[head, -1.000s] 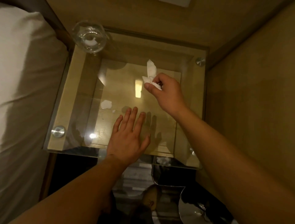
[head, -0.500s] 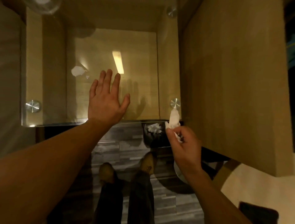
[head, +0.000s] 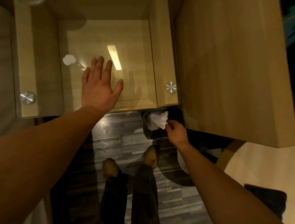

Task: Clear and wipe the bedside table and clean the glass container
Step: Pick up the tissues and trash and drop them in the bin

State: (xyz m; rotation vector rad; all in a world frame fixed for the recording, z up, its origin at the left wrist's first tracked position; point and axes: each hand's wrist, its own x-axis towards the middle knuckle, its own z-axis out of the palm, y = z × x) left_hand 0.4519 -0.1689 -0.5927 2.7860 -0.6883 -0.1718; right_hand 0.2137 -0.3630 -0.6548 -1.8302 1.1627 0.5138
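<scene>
The glass-topped bedside table [head: 47, 48] fills the upper left of the head view. My left hand [head: 99, 86] lies flat on the glass near its front edge, fingers straight and spread. A small white scrap [head: 69, 59] sits on the glass left of those fingers. My right hand [head: 174, 130] pinches a crumpled white tissue [head: 159, 119] over the open metal waste bin [head: 146, 127] on the floor below the table's front right corner. Only the base of the glass container [head: 32, 1] shows at the top left edge.
A tall wooden cabinet side [head: 231, 72] stands right of the table, close to my right hand. Round metal studs [head: 170, 87] fix the glass at its front corners. My shoes [head: 110, 166] stand on the grey plank floor. A round pale surface [head: 255, 167] lies at lower right.
My right hand has carried the tissue from above the glass top, past the front right corner, down over the waste bin. My left hand stays flat on the glass. The view tilted downward.
</scene>
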